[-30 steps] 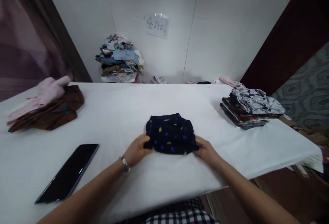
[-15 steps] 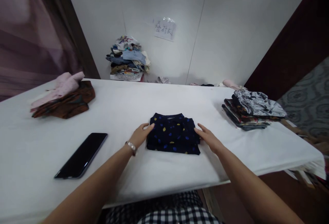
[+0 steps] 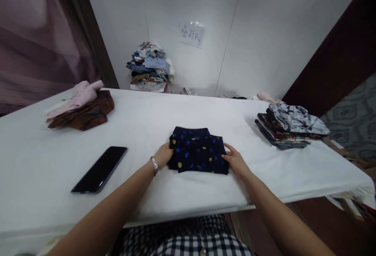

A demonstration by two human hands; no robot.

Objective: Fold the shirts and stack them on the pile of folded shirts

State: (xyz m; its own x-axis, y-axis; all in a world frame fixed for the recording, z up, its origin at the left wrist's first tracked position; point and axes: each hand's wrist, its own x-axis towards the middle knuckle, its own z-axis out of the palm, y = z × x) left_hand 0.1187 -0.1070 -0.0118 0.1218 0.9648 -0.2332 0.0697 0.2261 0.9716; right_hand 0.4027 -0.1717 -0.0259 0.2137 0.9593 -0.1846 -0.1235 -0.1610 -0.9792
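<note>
A dark navy shirt with blue and yellow spots lies folded into a compact rectangle on the white-covered table. Its collar faces up at the far side, with a small label showing inside the neck. My left hand, a silver bracelet on its wrist, grips the shirt's left edge; its fingertips are hidden beneath the cloth. At the opposite edge, my right hand pinches the fabric, thumb on top and some fingers out of sight.
A black phone lies to the left. Behind it sit pink and brown garments. Folded clothes are stacked at the right, and a taller clothes pile stands beyond the far edge. A handwritten sign hangs on the wall.
Both hands have closed from resting open beside the shirt to gripping its side edges. The shirt's top layer has spread lower at the front, and its collar label shows more clearly. The view has shifted slightly.
</note>
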